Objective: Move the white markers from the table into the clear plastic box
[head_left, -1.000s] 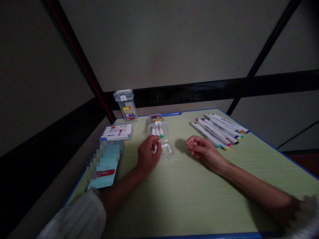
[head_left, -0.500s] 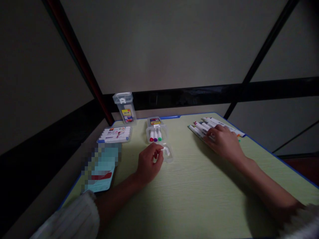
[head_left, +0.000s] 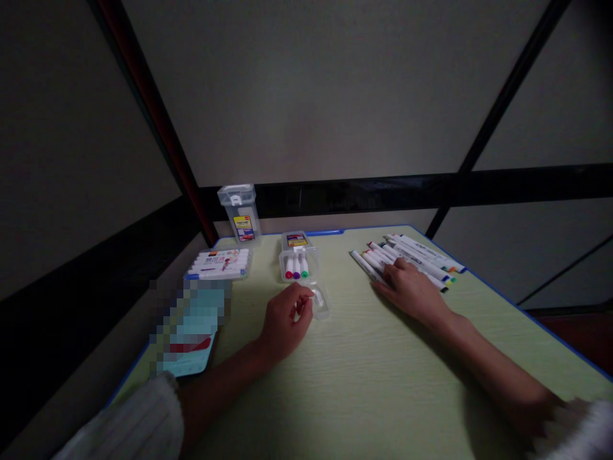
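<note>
Blurred print (head_left: 221,260) on pen case (head_left: 219,264), upright box (head_left: 243,223), open box (head_left: 295,241) and loose markers (head_left: 426,251) — illegible throughout

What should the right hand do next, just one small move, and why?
I'd probably close the right hand lightly on one loose marker: it is already down at the near side of that group, while the open box shows only three marker ends, red, purple and green, with the left hand at its lid.

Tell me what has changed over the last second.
The right hand moved forward and rightward onto the loose markers; whether it grips one is unclear. The left hand drew back slightly from the open box, uncovering more of the markers inside. The standing box and flat marker pack stayed put.
</note>
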A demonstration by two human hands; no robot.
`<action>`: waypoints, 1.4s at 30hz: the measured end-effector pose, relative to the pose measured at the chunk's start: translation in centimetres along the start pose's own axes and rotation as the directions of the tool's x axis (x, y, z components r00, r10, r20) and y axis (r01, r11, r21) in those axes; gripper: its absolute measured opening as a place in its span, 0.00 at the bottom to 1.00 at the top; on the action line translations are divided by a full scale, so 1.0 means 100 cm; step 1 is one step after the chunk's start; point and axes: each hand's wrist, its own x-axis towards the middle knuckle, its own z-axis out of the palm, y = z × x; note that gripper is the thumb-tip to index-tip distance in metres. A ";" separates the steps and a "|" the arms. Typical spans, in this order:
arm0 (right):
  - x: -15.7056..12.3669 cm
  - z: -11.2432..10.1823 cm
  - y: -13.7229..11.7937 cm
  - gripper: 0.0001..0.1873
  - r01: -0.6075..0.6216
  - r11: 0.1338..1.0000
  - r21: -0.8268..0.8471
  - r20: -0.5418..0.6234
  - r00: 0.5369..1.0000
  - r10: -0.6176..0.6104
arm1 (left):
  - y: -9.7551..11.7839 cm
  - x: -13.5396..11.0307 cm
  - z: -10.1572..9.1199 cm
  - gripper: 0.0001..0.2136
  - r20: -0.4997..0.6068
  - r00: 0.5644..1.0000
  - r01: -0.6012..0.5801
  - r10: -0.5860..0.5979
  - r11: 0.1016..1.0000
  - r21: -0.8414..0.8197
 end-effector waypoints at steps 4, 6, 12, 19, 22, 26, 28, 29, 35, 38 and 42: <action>-0.002 -0.003 -0.007 0.15 0.019 1.000 -0.003 0.032 0.999 -0.019 | 0.007 0.000 0.000 0.05 0.007 0.999 0.052 -0.052 0.997 -0.049; -0.003 -0.005 -0.010 0.14 0.023 1.000 -0.006 0.041 0.999 -0.023 | 0.010 -0.002 0.000 0.05 0.014 0.997 0.071 -0.070 0.994 -0.087; -0.007 -0.008 -0.014 0.11 0.007 0.999 0.034 0.007 1.000 -0.008 | 0.016 -0.009 0.000 0.04 0.065 0.988 0.149 -0.138 0.964 -0.220; -0.009 -0.011 -0.022 0.11 0.008 0.802 0.597 -0.190 0.973 0.132 | 0.012 -0.005 -0.001 0.02 0.072 0.896 0.432 -0.438 0.821 -0.373; -0.011 -0.014 -0.030 0.15 0.080 0.470 0.879 -0.197 0.959 0.206 | 0.010 -0.002 -0.003 0.05 0.082 0.859 0.478 -0.505 0.734 -0.482; -0.015 -0.016 -0.044 0.17 -0.009 -0.058 0.998 0.025 0.961 0.275 | 0.012 -0.001 -0.009 0.08 0.086 0.834 0.490 -0.544 0.663 -0.566; -0.018 -0.016 -0.051 0.19 -0.066 -0.257 0.964 0.132 0.959 0.250 | 0.013 -0.001 -0.012 0.08 0.100 0.826 0.501 -0.554 0.642 -0.581; -0.020 -0.016 -0.054 0.20 -0.076 -0.321 0.944 0.157 0.959 0.235 | 0.014 -0.002 -0.012 0.09 0.107 0.823 0.505 -0.557 0.634 -0.586; -0.028 -0.016 -0.065 0.21 -0.144 -0.405 0.903 0.209 0.970 0.122 | 0.015 -0.006 -0.010 0.16 0.201 0.806 0.541 -0.556 0.557 -0.630; -0.030 -0.016 -0.067 0.21 -0.154 -0.358 0.921 0.205 0.973 0.108 | 0.014 -0.008 -0.007 0.18 0.231 0.797 0.554 -0.558 0.523 -0.648; -0.031 -0.016 -0.069 0.22 -0.134 -0.304 0.943 0.174 0.979 0.107 | 0.013 -0.007 -0.006 0.20 0.243 0.791 0.572 -0.561 0.539 -0.619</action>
